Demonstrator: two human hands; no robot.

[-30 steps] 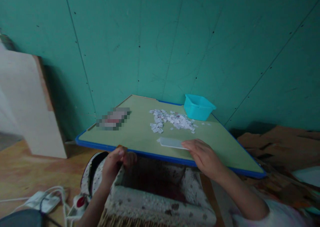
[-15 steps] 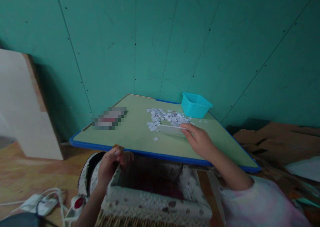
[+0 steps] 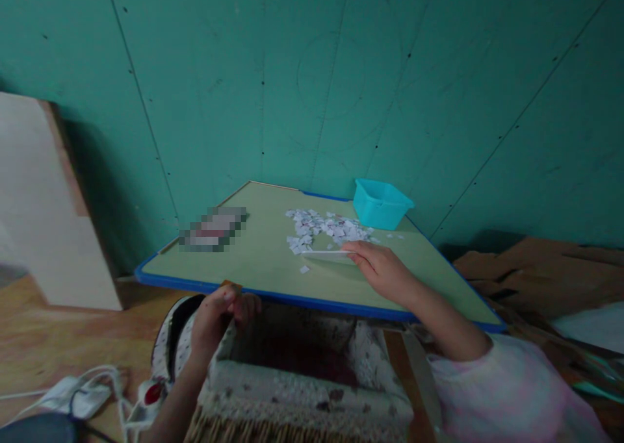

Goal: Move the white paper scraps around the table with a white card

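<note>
My right hand (image 3: 377, 269) is closed on the end of a thin white card (image 3: 324, 255), held edge-on over the table. Just beyond the card lies a loose heap of small white paper pieces (image 3: 312, 224), and one single paper piece (image 3: 305, 269) sits on the near side. My left hand (image 3: 221, 313) is closed at the table's front edge, above the rim of a cloth-lined wicker basket (image 3: 312, 384). From its fingers sticks a small orange-brown flat piece (image 3: 232, 286), whose kind I cannot make out.
A turquoise plastic tub (image 3: 380, 206) stands at the table's back right. On the left of the pale table (image 3: 263, 261) lies a pixelated item (image 3: 214, 228). A white power strip (image 3: 75, 394) with cables is on the floor; cardboard (image 3: 526, 267) lies at right.
My right hand has moved slightly left and toward me with the white card, which now looks thinner and more edge-on. The left hand stays in place.
</note>
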